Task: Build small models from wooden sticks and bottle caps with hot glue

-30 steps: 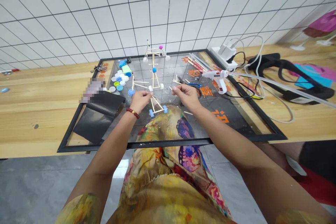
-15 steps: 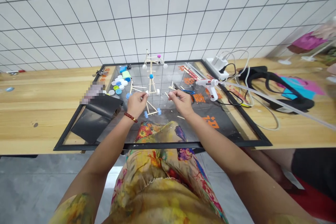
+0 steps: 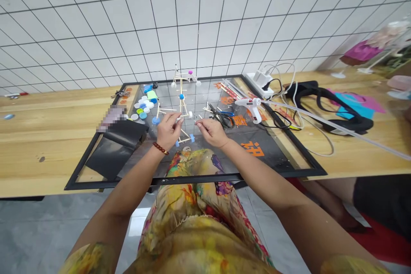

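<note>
My left hand (image 3: pixel 168 130) hangs over the glass-topped mat (image 3: pixel 192 178), its fingertips pinched beside a stick-and-ball tower (image 3: pixel 182 78). Whatever they hold is too small to make out. My right hand (image 3: pixel 210 132) pinches a thin wooden stick (image 3: pixel 198 123) close to the left fingertips. Below both hands lies a small stick frame with blue feet (image 3: pixel 184 139), partly hidden by my left hand. The tower stands farther off, with a blue ball (image 3: pixel 181 96) partway up and a purple ball (image 3: pixel 190 72) near its top.
Small scissors (image 3: pixel 223 117) and loose sticks lie on the mat right of my hands. Several bottle caps (image 3: pixel 143 109) sit to the left, beside a black pouch (image 3: pixel 115 150). A white glue gun (image 3: pixel 252 108) and power strip (image 3: pixel 260 80) rest farther right.
My hands have come closer together and lower over the small frame. The whole scene has shifted in view as my head moved.
</note>
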Action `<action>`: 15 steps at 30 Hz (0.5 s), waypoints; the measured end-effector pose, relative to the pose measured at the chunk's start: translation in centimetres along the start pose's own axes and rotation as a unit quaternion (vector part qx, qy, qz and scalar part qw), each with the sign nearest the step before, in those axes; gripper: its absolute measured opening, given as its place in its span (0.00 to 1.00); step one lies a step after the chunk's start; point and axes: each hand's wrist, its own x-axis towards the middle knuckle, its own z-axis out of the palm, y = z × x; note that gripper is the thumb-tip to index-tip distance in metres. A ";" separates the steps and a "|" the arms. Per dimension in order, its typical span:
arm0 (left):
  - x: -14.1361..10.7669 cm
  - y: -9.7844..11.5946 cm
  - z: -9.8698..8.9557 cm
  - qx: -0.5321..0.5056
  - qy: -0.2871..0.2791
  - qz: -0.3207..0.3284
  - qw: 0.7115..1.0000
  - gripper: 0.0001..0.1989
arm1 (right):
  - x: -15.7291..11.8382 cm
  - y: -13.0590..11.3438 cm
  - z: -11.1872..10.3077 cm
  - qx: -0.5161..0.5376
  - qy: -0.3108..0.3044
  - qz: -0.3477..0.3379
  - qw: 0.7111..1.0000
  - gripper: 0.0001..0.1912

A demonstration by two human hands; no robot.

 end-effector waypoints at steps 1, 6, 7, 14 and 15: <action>0.0 0.0 0.0 0.002 -0.002 0.000 1.000 0.17 | 0.0 0.0 0.0 0.005 -0.004 -0.006 1.000 0.14; -0.1 -0.3 0.3 -0.012 -0.002 0.024 1.000 0.16 | 0.0 0.1 0.2 -0.019 -0.031 -0.036 0.999 0.13; -0.1 -0.3 0.3 -0.013 -0.005 0.028 1.000 0.16 | 0.0 0.2 0.3 -0.028 -0.031 -0.038 0.998 0.13; -0.3 -0.2 0.1 -0.003 0.001 0.069 0.998 0.15 | 0.8 -0.4 -0.7 -0.042 -0.024 -0.071 0.996 0.14; -0.3 -0.2 0.0 -0.001 -0.001 0.067 0.998 0.15 | 0.9 -0.6 -1.3 -0.045 -0.005 -0.060 0.997 0.15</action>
